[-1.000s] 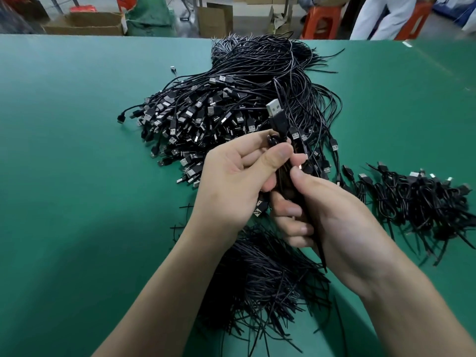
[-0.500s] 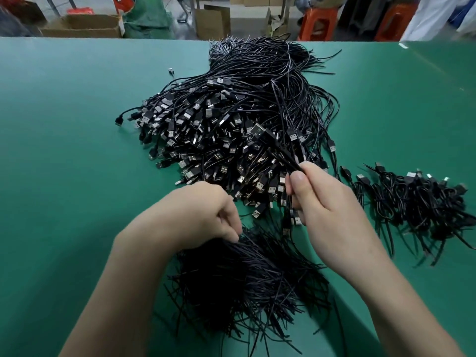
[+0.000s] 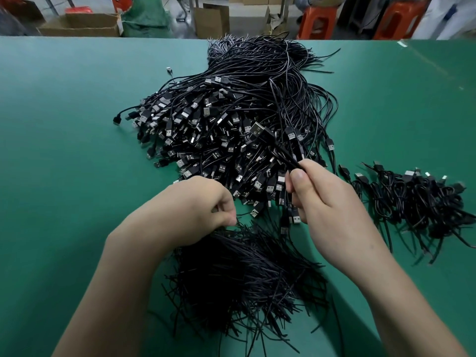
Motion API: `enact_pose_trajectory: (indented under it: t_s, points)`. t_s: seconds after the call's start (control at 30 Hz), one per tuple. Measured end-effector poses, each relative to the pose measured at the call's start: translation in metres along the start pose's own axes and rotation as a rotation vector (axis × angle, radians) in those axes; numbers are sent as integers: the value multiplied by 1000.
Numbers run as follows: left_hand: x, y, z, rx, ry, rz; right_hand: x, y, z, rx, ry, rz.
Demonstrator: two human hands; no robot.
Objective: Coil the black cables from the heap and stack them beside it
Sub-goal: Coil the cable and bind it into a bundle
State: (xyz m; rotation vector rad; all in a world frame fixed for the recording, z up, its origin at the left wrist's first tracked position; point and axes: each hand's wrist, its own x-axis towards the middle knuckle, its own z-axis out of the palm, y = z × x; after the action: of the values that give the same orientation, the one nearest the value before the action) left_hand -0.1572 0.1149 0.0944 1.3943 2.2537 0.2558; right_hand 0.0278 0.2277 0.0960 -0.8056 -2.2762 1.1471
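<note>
The right hand [image 3: 332, 210] grips a folded cable [image 3: 282, 153] over the heap [image 3: 226, 117], plug [image 3: 257, 130] pointing far-left; left hand [image 3: 195, 204] pinches a tie [image 3: 238, 222] atop the near pile [image 3: 244, 274].

We see even, fairly bright light from above on the green tabletop [image 3: 64, 130]; shadows are soft, darkest under the forearms [image 3: 123, 279], nearer to us than the heap [image 3: 231, 112]. Metal plugs [image 3: 257, 130] in the heap give small white glints. Behind the heap the room [image 3: 231, 14] is smeared and soft. The tabletop's far edge bows with wide-angle bend, and left of the heap the green dims.
</note>
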Motion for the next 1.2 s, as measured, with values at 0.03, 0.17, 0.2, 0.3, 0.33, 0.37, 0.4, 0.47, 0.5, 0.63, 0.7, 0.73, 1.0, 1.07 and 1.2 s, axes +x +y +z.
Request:
enact_pose_trajectory:
  t_s: [0.03,0.17,0.2,0.3,0.33,0.37,0.4,0.47,0.5,0.63,0.7,0.73,1.0,1.07,1.2]
  points:
    - [0,-2,0,-22,18,8,0,0,0,1,0,1]
    - [1,-3,-3,-135,21,37,1,-1,1,4,-1,3]
    - [0,-3,-3,-158,4,38,1,0,1,1,-1,4]
    - [1,-2,-2,-161,-29,43,1,0,1,-2,-1,3]
    - [1,-3,-2,-154,-30,44,1,0,0,-3,0,3]
    - [1,-3,-2,-149,-29,42,1,1,0,-6,0,2]
    - [1,-4,-2,-144,-32,37,1,1,1,-10,0,0]
    - [1,-6,-2,-136,-49,23,1,2,0,-21,-1,-3]
    - [0,-7,-2,-138,-50,20,1,2,0,-24,-2,-5]
    - [-4,-9,-7,-174,87,46,1,1,0,-6,-6,1]
    - [-6,-6,-10,-260,246,109,1,0,1,33,-10,5]
    - [-7,-3,-11,-329,333,145,1,0,1,54,-9,3]
    - [-2,34,3,-1029,280,269,0,0,8,158,6,-29]
    - [0,38,5,-1167,204,269,2,2,6,235,-1,0]
    - [3,40,11,-1242,46,302,3,1,5,285,-31,9]
